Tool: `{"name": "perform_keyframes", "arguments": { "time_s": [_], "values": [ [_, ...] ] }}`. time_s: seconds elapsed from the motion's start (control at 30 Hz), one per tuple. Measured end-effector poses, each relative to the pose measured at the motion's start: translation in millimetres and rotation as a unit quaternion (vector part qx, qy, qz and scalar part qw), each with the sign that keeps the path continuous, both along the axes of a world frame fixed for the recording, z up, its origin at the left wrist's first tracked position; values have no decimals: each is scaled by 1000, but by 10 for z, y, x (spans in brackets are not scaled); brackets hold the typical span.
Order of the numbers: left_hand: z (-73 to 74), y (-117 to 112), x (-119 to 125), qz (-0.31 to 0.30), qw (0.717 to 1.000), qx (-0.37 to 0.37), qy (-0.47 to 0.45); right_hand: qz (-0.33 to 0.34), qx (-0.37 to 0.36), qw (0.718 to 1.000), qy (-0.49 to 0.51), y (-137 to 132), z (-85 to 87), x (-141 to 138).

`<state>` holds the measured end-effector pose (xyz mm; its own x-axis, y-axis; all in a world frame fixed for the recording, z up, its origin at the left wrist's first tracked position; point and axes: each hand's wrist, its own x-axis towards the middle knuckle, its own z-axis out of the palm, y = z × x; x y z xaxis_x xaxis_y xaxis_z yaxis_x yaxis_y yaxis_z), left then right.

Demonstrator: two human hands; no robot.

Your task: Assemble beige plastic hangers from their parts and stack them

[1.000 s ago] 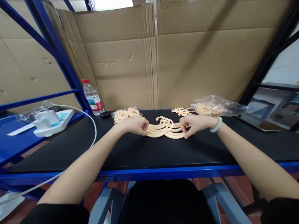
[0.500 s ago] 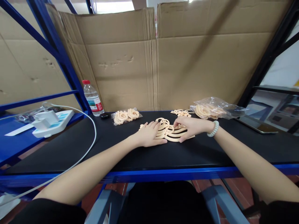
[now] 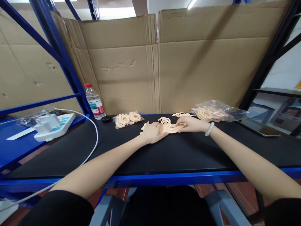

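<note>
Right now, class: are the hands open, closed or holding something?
Left hand: open, laid over the left side of the pale scrolled piece.
Right hand: closed, holding its right side.

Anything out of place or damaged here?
The white cable loops across the table and over its front edge, close by the left forearm: odd routing, could snag. The cardboard has small scuffs or dents. No spill visible.

Left-hand grip (image 3: pixel 152 132) flat over curved beige pieces (image 3: pixel 174 128), right-hand grip (image 3: pixel 192 124) closed round their right end, black surface (image 3: pixel 183 157), clear bags (image 3: pixel 128 120) (image 3: pixel 218 110) behind, bottle (image 3: pixel 96 105) back left
</note>
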<state>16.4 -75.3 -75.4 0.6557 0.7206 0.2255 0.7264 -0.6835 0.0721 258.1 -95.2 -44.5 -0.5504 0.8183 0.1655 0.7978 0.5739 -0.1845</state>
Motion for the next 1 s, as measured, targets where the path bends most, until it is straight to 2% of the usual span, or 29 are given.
{"name": "perform_keyframes", "arguments": {
  "time_s": [0.27,0.47,0.6,0.77,1.0],
  "values": [
    [-60,161,-8,-7,1000,28,-10,-5,8,1000,-4,63,-42,53],
    [-4,61,-4,-1,999,43,-9,-20,-12,1000,-15,-22,17,69],
    [43,-17,-13,10,1000,10,-10,-23,-16,999,-18,-68,49,65],
    [50,23,-19,-4,1000,-16,-18,-29,-27,999,-23,-76,53,37],
    [48,81,-37,-25,999,15,-38,-34,-34,998,-30,-97,94,84]
  ]
}}
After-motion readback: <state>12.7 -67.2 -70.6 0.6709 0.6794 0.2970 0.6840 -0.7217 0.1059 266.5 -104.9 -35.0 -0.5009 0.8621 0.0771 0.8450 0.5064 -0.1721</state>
